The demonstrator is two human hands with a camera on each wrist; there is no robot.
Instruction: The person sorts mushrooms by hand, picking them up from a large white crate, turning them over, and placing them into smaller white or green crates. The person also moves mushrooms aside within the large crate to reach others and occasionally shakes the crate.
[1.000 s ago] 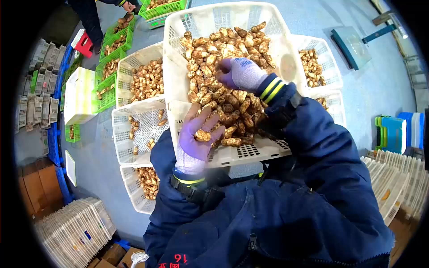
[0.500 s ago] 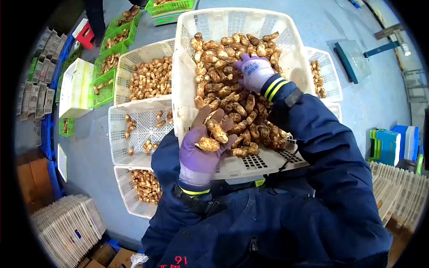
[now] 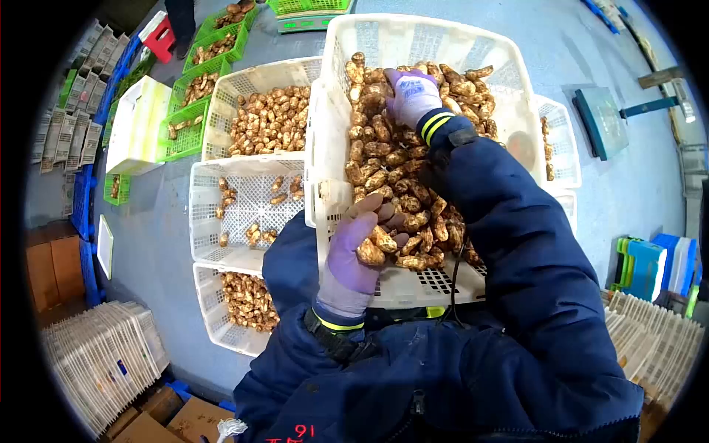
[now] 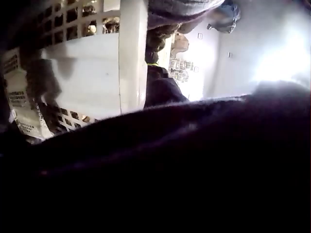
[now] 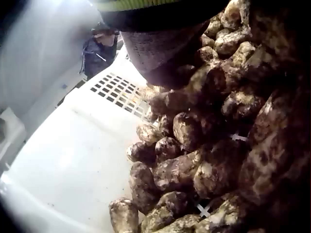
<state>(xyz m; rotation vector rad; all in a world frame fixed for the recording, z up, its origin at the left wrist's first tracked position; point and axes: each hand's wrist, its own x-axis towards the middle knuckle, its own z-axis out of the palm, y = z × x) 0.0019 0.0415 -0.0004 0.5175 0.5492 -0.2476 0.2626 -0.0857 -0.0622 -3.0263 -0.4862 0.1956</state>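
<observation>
Brown-and-white mushrooms are heaped in a large white plastic crate before me. My left hand, in a purple-coated glove, is at the crate's near left corner and holds a mushroom and another beside it in its palm, with the fingers curved round them. Toward the back of the heap, my gloved right hand reaches down among the mushrooms, its fingertips hidden. The right wrist view shows mushrooms close up beside the crate wall. A dark sleeve blocks much of the left wrist view.
White crates with mushrooms stand at left, including a full one and a sparsely filled one. Green baskets line the floor behind. A platform scale stands at right; stacked white crates lie lower left.
The head view has shifted, so the crate appears farther right. My left hand held one mushroom at first and now holds two. The right hand has moved toward the back of the heap.
</observation>
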